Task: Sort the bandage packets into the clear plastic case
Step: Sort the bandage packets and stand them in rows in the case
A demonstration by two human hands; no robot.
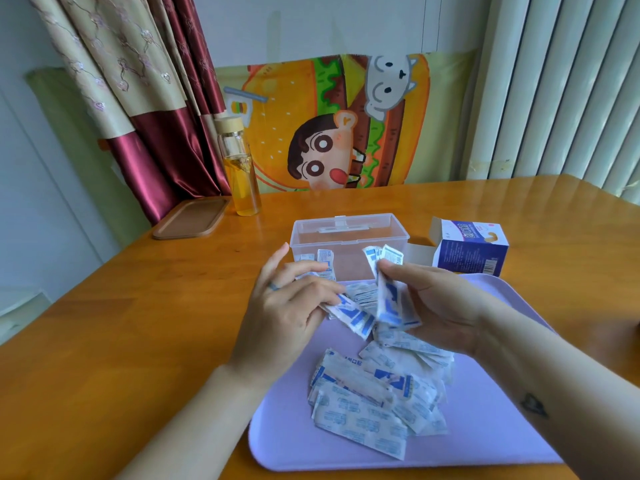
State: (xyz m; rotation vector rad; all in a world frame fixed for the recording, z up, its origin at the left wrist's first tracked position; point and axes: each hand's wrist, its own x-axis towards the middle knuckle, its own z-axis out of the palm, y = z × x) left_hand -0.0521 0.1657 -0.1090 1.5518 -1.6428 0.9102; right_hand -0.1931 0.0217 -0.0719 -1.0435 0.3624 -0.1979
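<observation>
A loose pile of white and blue bandage packets (377, 400) lies on a lilac tray (485, 427) in front of me. Behind the tray stands the clear plastic case (349, 233), open at the top, with a few packets upright inside at its near left wall. My right hand (436, 303) grips a small upright stack of packets (389, 292) above the tray's far edge. My left hand (287, 306) pinches a single packet (353, 317) just to the left of that stack, with its index finger stretched up toward the case.
An opened blue and white bandage box (471, 251) stands right of the case. A glass bottle (240, 168) of yellow liquid and a brown tray lid (190, 218) sit at the table's far left. A cartoon-print cloth covers the chair behind.
</observation>
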